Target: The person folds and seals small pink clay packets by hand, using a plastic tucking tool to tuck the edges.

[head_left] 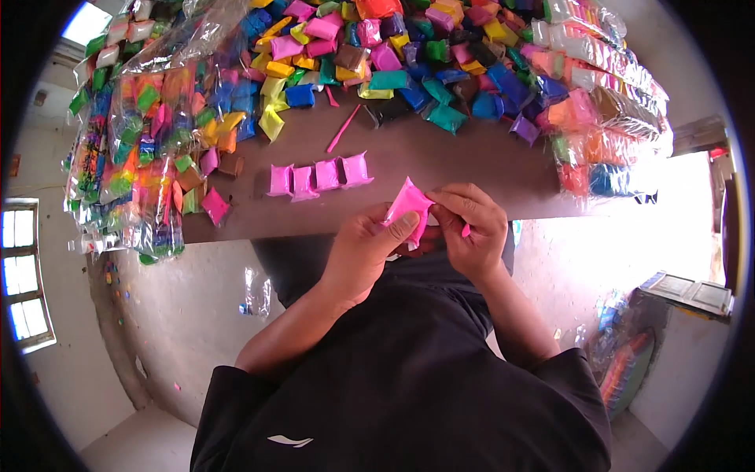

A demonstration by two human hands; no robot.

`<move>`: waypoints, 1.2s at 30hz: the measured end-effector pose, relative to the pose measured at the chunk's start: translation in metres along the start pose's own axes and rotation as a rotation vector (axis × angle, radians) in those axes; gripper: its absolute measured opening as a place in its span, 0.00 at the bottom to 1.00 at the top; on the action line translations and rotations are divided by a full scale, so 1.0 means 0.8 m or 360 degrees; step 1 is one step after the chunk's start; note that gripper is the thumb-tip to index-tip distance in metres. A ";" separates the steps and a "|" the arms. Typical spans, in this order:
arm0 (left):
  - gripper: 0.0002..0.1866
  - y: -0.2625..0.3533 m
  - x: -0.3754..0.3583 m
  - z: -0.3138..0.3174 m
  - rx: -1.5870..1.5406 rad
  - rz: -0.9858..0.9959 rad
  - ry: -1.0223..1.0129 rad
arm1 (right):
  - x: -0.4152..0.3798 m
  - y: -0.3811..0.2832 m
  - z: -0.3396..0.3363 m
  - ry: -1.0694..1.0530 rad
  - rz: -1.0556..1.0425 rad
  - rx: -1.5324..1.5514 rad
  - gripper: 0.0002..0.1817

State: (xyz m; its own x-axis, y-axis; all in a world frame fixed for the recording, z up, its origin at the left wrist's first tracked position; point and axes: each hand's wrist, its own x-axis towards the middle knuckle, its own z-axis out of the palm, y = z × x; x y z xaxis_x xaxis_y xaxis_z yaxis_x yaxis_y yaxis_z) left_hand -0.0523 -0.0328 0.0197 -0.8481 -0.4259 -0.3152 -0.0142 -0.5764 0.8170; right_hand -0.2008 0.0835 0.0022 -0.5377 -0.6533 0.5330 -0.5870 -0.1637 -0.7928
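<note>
My left hand (366, 248) is closed round a bright pink packet of what looks like modelling clay (409, 211), thumb across its front. At the packet's upper right corner, the fingers of my right hand (476, 224) are pinched on its edge. A small pink bit (465, 230) shows below those right fingers; its kind cannot be made out. Just beyond my hands, several similar pink packets (327, 175) lie in a row on the brown table (472, 169). Behind the row lies a thin pink plastic tool (344, 130).
A big heap of colourful small packets (385, 59) covers the table's far side. Clear bags of packets are stacked at left (145, 149) and right (602, 118). A lone pink packet (215, 205) lies near the left front edge. Plastic wrap (255, 293) is on the floor.
</note>
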 end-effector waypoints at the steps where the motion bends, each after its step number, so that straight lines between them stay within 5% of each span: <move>1: 0.15 0.003 -0.003 0.001 -0.0021 -0.0070 -0.0048 | -0.002 0.000 0.001 -0.0003 0.0009 0.0002 0.14; 8: 0.23 0.006 -0.019 -0.005 0.0076 -0.0259 -0.0201 | -0.009 0.013 0.008 -0.0002 0.0208 0.0255 0.08; 10: 0.28 -0.010 -0.023 -0.003 0.0022 -0.0060 -0.0224 | -0.017 0.017 0.013 -0.0001 0.0196 0.0287 0.07; 12: 0.34 -0.019 -0.021 -0.007 -0.0032 0.0143 -0.0260 | -0.030 0.018 0.016 0.0073 0.1095 0.1015 0.06; 14: 0.46 -0.019 -0.020 -0.014 0.0489 0.0498 -0.0088 | -0.038 0.021 0.016 -0.0004 0.1278 0.1183 0.07; 16: 0.38 -0.021 -0.012 -0.017 0.0608 0.0633 0.0126 | -0.044 0.023 0.018 -0.0101 0.1458 0.1360 0.09; 19: 0.19 -0.024 -0.007 -0.031 0.1076 0.0402 0.0231 | -0.049 0.013 0.022 -0.0409 0.1595 0.1339 0.09; 20: 0.19 -0.024 -0.007 -0.034 0.1076 0.0397 0.0235 | -0.043 0.005 0.023 -0.0411 0.1600 0.1340 0.09; 22: 0.22 -0.027 -0.004 -0.038 0.0307 -0.0052 0.0137 | -0.035 -0.009 0.021 -0.0226 0.2009 0.1486 0.09; 30: 0.27 -0.027 -0.003 -0.034 0.0321 0.0042 0.0211 | -0.033 0.003 0.015 -0.0226 0.2082 0.1808 0.07; 36: 0.19 -0.020 -0.002 -0.023 0.0552 0.0115 0.0299 | -0.034 -0.004 0.024 -0.0095 0.2187 0.1705 0.06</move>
State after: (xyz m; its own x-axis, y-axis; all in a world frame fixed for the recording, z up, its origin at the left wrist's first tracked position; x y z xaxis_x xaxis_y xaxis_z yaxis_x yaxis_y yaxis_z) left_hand -0.0407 -0.0358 -0.0015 -0.7424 -0.5952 -0.3076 -0.1634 -0.2845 0.9447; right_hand -0.1724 0.0875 -0.0154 -0.2233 -0.7443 -0.6294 0.8780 0.1269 -0.4616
